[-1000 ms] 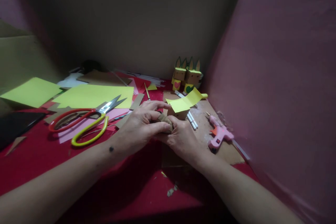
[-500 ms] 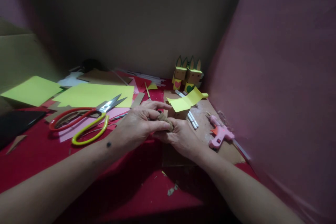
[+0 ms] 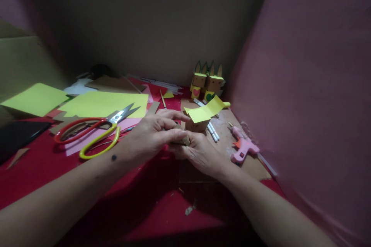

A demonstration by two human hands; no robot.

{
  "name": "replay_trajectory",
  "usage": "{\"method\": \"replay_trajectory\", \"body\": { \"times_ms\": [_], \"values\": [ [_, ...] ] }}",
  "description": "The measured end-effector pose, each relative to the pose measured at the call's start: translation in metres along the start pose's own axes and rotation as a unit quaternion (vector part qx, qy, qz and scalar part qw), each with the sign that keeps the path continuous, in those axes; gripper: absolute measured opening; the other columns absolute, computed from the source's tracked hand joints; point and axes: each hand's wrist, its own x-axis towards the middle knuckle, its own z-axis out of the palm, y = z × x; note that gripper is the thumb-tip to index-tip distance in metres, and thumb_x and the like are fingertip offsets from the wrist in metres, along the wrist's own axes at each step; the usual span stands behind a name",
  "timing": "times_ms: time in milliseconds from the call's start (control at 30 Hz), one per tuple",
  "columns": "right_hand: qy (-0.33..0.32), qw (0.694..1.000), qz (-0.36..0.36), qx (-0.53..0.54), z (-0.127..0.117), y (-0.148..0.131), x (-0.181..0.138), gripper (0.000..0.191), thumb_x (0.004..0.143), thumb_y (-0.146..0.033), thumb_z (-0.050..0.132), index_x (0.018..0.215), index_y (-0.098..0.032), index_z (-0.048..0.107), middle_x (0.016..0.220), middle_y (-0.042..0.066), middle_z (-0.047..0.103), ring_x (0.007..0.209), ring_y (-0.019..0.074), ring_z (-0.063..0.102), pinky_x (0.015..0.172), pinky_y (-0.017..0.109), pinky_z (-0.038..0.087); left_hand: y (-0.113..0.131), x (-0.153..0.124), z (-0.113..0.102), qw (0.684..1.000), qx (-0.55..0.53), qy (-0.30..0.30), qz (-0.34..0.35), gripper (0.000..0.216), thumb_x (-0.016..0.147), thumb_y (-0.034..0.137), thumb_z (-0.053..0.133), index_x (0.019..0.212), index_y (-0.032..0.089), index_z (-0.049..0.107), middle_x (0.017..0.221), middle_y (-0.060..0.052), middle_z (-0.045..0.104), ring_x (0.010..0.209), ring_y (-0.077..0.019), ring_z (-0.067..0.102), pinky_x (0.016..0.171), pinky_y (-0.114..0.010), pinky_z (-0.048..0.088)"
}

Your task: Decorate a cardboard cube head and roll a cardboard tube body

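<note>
Between both hands is a small brown piece of cardboard, mostly hidden by my fingers. My left hand closes on it from the left, its thumb lying across the top. From the right, my right hand grips the same piece, its thumb against the near side. Just beyond the fingertips stands a small cardboard box with a yellow paper strip across its top. Left of my hands lie large scissors with one red and one yellow handle, blades apart.
A pink hot glue gun rests on a cardboard sheet at the right, near white rolled sticks. Two cardboard figures with pointed ears stand behind. Yellow paper and a dark flat object lie at the left.
My left thumb has slid forward over the cardboard piece, and my left wrist has shifted slightly left. The right hand has barely moved, still gripping it.
</note>
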Motion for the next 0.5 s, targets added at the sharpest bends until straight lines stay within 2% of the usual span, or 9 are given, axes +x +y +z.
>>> {"method": "replay_trajectory", "body": {
  "times_ms": [67,100,167,200,267,367,500],
  "values": [
    [0.024,0.998,-0.013,-0.047,-0.0003,-0.0015,-0.0015,0.019,0.091,-0.039,0.065,0.091,-0.020,0.068,0.086,-0.001,0.070,0.077,0.0148,0.063,0.067,0.024,0.048,-0.0016,-0.0006,0.0018,1.000,-0.015,0.019,-0.002,0.022,0.080,0.040,0.071,0.063,0.029,0.079,0.117,-0.003,0.074,0.119,-0.0308,0.060,0.108,-0.047,0.045],
    [0.044,0.996,-0.020,-0.076,0.0001,-0.0024,-0.0023,0.021,0.089,-0.036,0.069,0.103,-0.021,0.066,0.092,0.000,0.071,0.080,0.0158,0.065,0.068,0.025,0.049,-0.0020,-0.0008,0.0030,1.000,-0.018,0.023,-0.002,0.021,0.080,0.039,0.070,0.064,0.029,0.079,0.117,-0.003,0.074,0.119,-0.0309,0.060,0.108,-0.047,0.045],
    [0.086,0.986,-0.028,-0.141,0.0018,-0.0046,-0.0037,0.041,0.082,-0.032,0.077,0.117,-0.020,0.061,0.097,0.003,0.073,0.081,0.0182,0.067,0.068,0.027,0.049,-0.0018,-0.0008,0.0055,1.000,0.000,0.023,0.008,0.022,0.081,0.037,0.069,0.064,0.029,0.079,0.117,-0.003,0.074,0.119,-0.0311,0.060,0.110,-0.050,0.043],
    [0.101,0.979,-0.030,-0.172,0.0030,-0.0057,-0.0043,0.042,0.080,-0.030,0.078,0.117,-0.019,0.060,0.097,0.004,0.074,0.081,0.0195,0.068,0.068,0.028,0.048,-0.0013,-0.0005,0.0065,1.000,0.018,0.019,0.017,0.024,0.082,0.037,0.068,0.062,0.029,0.078,0.117,-0.002,0.074,0.120,-0.0313,0.059,0.111,-0.051,0.041],
    [0.116,0.968,-0.035,-0.222,0.0052,-0.0072,-0.0051,0.029,0.086,-0.030,0.071,0.110,-0.017,0.062,0.095,0.007,0.074,0.079,0.0212,0.068,0.066,0.029,0.047,-0.0005,0.0001,0.0076,0.998,0.050,0.008,0.031,0.027,0.082,0.038,0.066,0.059,0.027,0.076,0.120,-0.003,0.073,0.122,-0.0317,0.057,0.113,-0.052,0.038],
    [0.116,0.964,-0.046,-0.236,0.0061,-0.0070,-0.0059,0.019,0.095,-0.032,0.058,0.107,-0.017,0.062,0.093,0.009,0.075,0.077,0.0209,0.068,0.064,0.029,0.045,-0.0021,0.0008,0.0070,0.999,0.039,-0.015,0.019,0.025,0.079,0.040,0.069,0.059,0.025,0.073,0.122,-0.005,0.071,0.124,-0.0325,0.056,0.112,-0.053,0.039],
    [0.117,0.966,-0.029,-0.228,0.0049,-0.0047,-0.0069,0.020,0.097,-0.038,0.055,0.098,-0.019,0.062,0.083,0.006,0.073,0.069,0.0181,0.063,0.059,0.026,0.042,-0.0070,-0.0012,0.0061,1.000,-0.002,0.022,0.015,0.024,0.078,0.039,0.070,0.059,0.025,0.071,0.119,-0.005,0.070,0.121,-0.0317,0.058,0.108,-0.050,0.043]
  ]
}}
